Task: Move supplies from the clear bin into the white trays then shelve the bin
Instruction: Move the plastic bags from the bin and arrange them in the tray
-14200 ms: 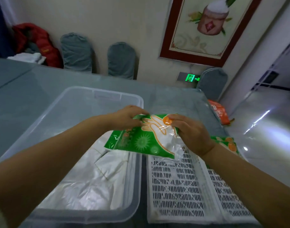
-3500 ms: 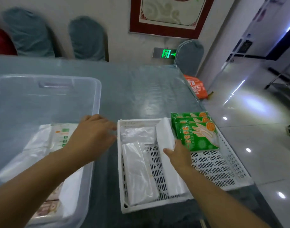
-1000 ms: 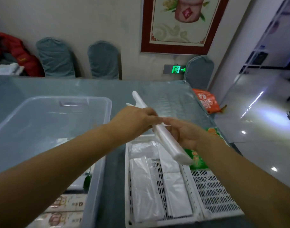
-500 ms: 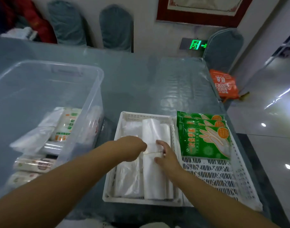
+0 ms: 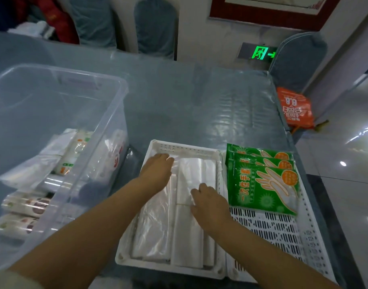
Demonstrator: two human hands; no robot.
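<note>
The clear bin point(image 5: 120, 94) stands at the left with printed rolls point(image 5: 24, 203) and plastic packs inside. Two white slotted trays sit side by side in front of me. The left tray point(image 5: 185, 148) holds bundles of clear plastic bags point(image 5: 187, 232). My left hand point(image 5: 157, 170) lies flat on the bags at the tray's far left, holding nothing. My right hand point(image 5: 208, 202) presses on the banded middle bundle, fingers spread. The right tray point(image 5: 283, 232) carries three green glove packets point(image 5: 262, 184) at its far end.
A blue-grey plastic-covered table point(image 5: 199, 105) carries everything; its right edge drops to a shiny floor. An orange bag point(image 5: 293, 109) lies past the far right corner. Covered chairs point(image 5: 156, 28) line the wall behind.
One second ago both hands held a bag bundle in the air; it now lies in the left tray. Since half a second ago my left hand slid toward the tray's far end.
</note>
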